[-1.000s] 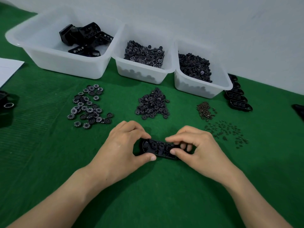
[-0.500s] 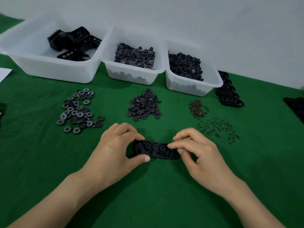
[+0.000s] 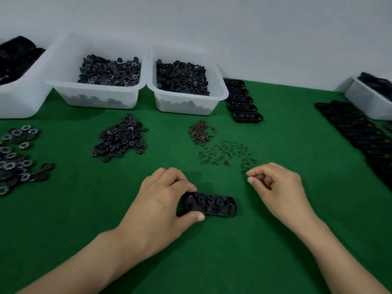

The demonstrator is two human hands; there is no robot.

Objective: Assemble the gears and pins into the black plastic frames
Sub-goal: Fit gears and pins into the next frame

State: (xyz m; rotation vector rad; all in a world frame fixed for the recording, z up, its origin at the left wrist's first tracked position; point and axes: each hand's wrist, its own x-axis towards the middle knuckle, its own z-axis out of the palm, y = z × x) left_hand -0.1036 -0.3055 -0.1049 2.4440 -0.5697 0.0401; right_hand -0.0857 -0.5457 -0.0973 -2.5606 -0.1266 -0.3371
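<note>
The frame (image 3: 212, 205) lies flat on the green cloth (image 3: 233, 257), front and centre, with gears seated in it. The left hand (image 3: 161, 200) grips its left end, thumb on the near edge and fingers curled over the far edge. The right hand (image 3: 277, 185) is apart from the frame, to its right, with fingers curled and thumb tip against the index tip; I cannot tell whether it pinches anything. Just beyond its fingertips lie loose pins (image 3: 227, 152), with a screw heap (image 3: 200, 133) behind them. A gear pile (image 3: 121, 137) sits to the left, and toothed gears (image 3: 17, 153) lie further left. 2 bins (image 3: 101, 100) of black parts stand at the back, with 5 finished frames (image 3: 244, 107) beside them.
</note>
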